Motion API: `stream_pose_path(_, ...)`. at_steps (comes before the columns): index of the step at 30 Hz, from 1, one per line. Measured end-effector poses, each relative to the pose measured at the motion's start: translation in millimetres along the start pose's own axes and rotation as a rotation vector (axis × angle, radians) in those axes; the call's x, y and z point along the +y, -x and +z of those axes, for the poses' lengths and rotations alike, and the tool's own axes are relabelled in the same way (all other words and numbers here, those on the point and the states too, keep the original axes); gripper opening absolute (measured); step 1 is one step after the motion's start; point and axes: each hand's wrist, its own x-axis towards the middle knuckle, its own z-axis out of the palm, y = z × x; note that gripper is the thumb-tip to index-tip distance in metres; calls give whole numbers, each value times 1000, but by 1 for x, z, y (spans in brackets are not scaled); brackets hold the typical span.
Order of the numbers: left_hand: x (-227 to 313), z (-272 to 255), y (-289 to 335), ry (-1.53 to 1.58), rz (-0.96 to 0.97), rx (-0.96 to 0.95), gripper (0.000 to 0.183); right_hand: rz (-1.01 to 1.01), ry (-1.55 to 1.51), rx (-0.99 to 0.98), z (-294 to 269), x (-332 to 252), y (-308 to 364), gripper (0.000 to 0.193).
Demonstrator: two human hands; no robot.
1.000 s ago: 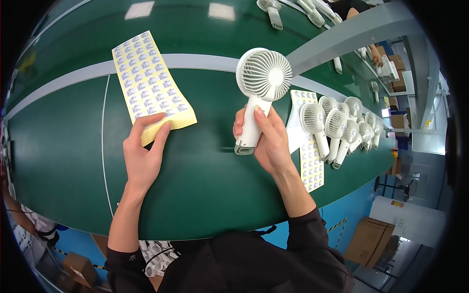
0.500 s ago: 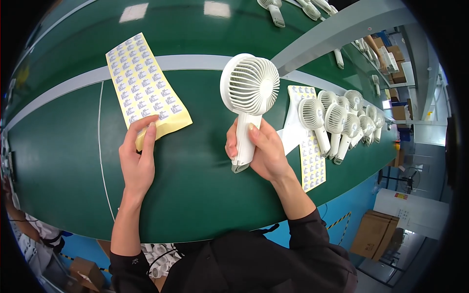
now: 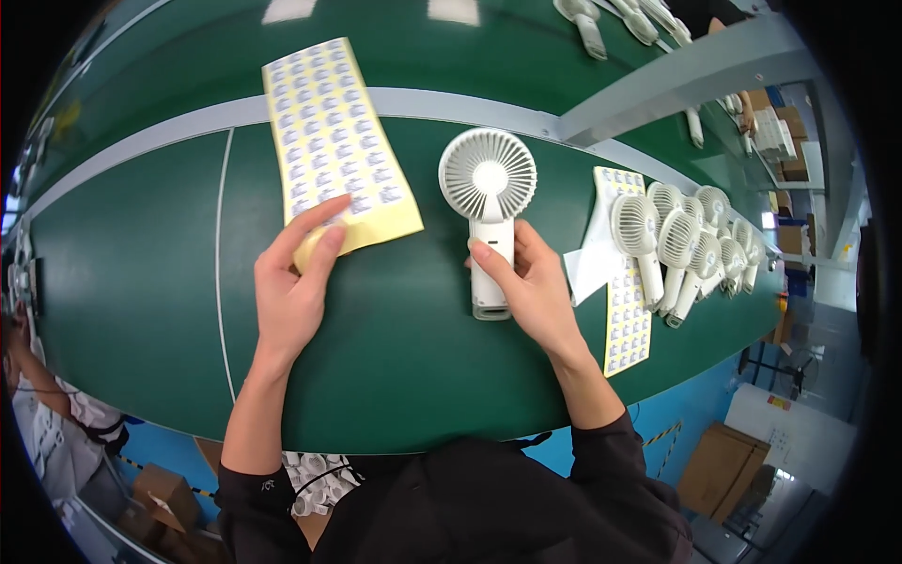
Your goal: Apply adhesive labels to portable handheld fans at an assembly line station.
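Note:
In my right hand is a white handheld fan, gripped by its handle. Its round grille faces up toward me, and a small dark slot shows on the handle below it. My left hand pinches the lower edge of a yellow sticker sheet between thumb and fingers. Rows of small grey-blue labels cover that sheet, which stretches away from me over the table.
Several white fans lie grouped at the right of the green table. Beside them are a second sticker sheet and a white paper. A grey metal post rises behind. More fans lie at the far side.
The fan has turned in my right hand, from an angled side view to its grille facing me, and is more upright. My left hand still pinches the sheet. The whole view has shifted.

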Motion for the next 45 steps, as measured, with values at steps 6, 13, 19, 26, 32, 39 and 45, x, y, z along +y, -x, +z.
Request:
stream_pose_path(6, 9, -2, 2, 213, -68, -111, 42, 151, 786, -35, 5, -21, 7, 24)
stream_pose_path(13, 4, -1, 1, 18, 55, -198, 39, -962, 887, 271, 20, -26, -3, 30)
stream_pose_path(19, 1, -1, 2, -111, 65, -172, 26, -1080, 883, 112, 43, -18, -28, 37)
stream_pose_path(26, 3, 3, 1, -146, 51, -143, 28, -1345, 997, 215, 44, -4, -25, 42)
stream_pose_path(32, 1, 1, -2, -284, 122, 8, 36, -667, 411, 96, 4, -32, -34, 13)
stream_pose_path(39, -5, 3, -5, -310, 102, 28, 36, -505, 452, 0, -17, -20, -47, 8)
stream_pose_path(45, -3, 5, -7, -300, 67, 35, 36, -506, 452, -26, -21, -22, -49, 8)
